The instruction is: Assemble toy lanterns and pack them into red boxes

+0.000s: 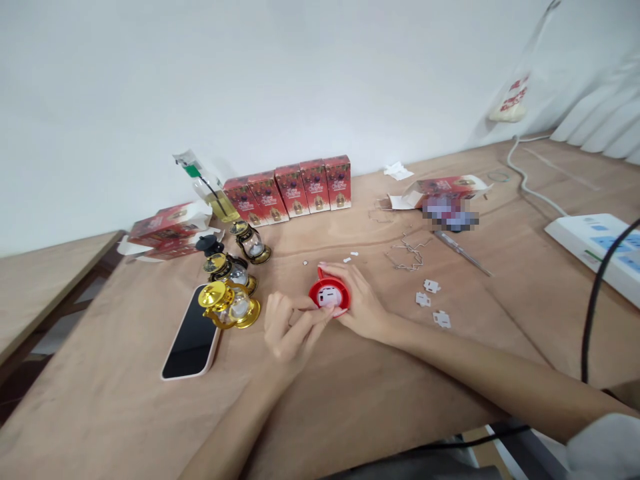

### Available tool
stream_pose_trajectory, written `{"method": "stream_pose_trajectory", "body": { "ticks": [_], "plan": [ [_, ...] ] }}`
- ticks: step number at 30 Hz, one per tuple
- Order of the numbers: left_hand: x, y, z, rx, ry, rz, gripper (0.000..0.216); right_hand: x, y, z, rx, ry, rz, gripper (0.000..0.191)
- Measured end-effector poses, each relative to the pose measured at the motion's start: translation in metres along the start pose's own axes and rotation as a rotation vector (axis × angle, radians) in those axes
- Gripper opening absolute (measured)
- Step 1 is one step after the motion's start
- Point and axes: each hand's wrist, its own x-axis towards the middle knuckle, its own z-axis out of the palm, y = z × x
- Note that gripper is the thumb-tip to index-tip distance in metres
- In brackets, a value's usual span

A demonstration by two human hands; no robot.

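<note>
My right hand (pixel 361 301) is wrapped around a red mini lantern (pixel 313 291), whose round underside faces up toward me. Set inside that red base is a white plastic cover (pixel 330 295) with small cut-outs. My left hand (pixel 291 325) reaches in from the left, its fingers closed together and their tips on the near edge of the white cover. To the left of my hands stand a gold mini lantern (pixel 240 308) and black-and-gold mini lanterns (pixel 255 248). Loose white cut-out plates (pixel 423 299) lie to the right.
A phone (pixel 189 337) lies beside the gold lantern. Several red boxes (pixel 314 187) line the wall near a bottle of yellowish liquid (pixel 220 200). At right are bent wires (pixel 409 255), a screwdriver (pixel 463 252), an opened red box (pixel 445 187) and a white power strip (pixel 595 240).
</note>
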Motion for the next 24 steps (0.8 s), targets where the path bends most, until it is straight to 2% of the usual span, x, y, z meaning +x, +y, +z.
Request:
{"method": "stream_pose_trajectory", "body": {
  "ticks": [12,18,24],
  "plan": [
    [0.0000,-0.0001,0.0025,0.004,-0.014,-0.041,0.016,0.0002,0.0008,0.0006,-0.019,0.009,-0.011,0.048],
    [0.0022,-0.0036,0.0083,-0.157,-0.016,-0.297,0.015,-0.0006,0.0006,0.0014,-0.034,0.022,-0.008,0.046],
    [0.0062,0.0001,0.0085,-0.271,-0.022,-0.430,0.006,-0.0009,0.0003,0.0020,-0.036,0.015,0.002,0.048]
  ]
}}
